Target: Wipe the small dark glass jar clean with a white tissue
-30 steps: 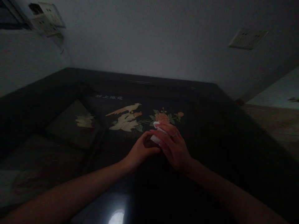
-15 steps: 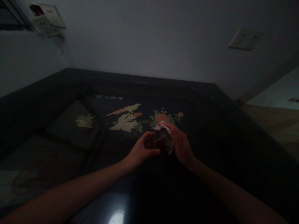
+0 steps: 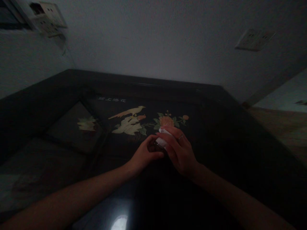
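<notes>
My left hand curls its thumb and fingers round a small dark, shiny object, whose kind the dimness hides. A crumpled white tissue is pressed onto that object by my right hand, with the fingers bent over it. Most of the object lies behind the tissue and the right fingers. Both hands are together just above or on the dark table, in front of an inlaid orange flower.
A bird-and-flower picture is inlaid in the tabletop, with characters behind it. The wall meets the table's far edge. Sockets are on the wall at right and left. Light reflects off the near surface.
My right hand has moved left and over the dark object, bringing the tissue across its top and covering most of it. My left hand has stayed in place.
</notes>
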A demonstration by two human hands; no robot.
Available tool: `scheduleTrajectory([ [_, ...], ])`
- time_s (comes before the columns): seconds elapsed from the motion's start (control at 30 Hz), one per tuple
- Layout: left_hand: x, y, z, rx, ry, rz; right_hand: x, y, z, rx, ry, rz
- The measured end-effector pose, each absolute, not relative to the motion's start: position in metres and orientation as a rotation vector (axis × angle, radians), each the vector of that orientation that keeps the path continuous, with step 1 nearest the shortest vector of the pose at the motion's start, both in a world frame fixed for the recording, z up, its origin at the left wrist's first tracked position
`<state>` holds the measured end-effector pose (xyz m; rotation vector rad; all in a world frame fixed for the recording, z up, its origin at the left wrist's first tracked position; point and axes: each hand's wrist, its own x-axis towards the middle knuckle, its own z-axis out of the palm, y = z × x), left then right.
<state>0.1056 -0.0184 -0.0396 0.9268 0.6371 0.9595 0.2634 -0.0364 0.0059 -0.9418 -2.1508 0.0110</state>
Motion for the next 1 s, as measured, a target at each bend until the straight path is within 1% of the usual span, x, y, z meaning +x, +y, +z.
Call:
scheduleTrajectory([
  [0.1, 0.107, -0.019, -0.04, 0.927, 0.66, 0.973, 0.262, -0.036, 0.005, -0.87, -2.217, -0.11],
  [0.2, 0.107, -0.018, -0.041, 0.937, 0.652, 0.997, 0.261, -0.036, 0.004, -0.854, -2.191, -0.062],
  [0.33, 0.105, -0.016, -0.043, 0.951, 0.6, 1.005, 0.26, -0.035, 0.004, -0.927, -2.051, 0.166],
  [0.6, 0.105, -0.018, -0.035, 0.901, 0.641, 0.945, 0.261, -0.027, 0.004, -1.103, -1.584, 0.778],
  [0.7, 0.105, -0.018, -0.033, 0.895, 0.631, 0.931, 0.261, -0.027, 0.003, -1.137, -1.512, 0.877],
  [0.8, 0.104, -0.018, -0.034, 0.922, 0.644, 0.916, 0.261, -0.03, 0.003, -1.124, -1.601, 0.726],
  [1.0, 0.105, -0.018, -0.038, 0.935, 0.63, 0.964, 0.262, -0.037, 0.008, -0.958, -2.057, 0.185],
])
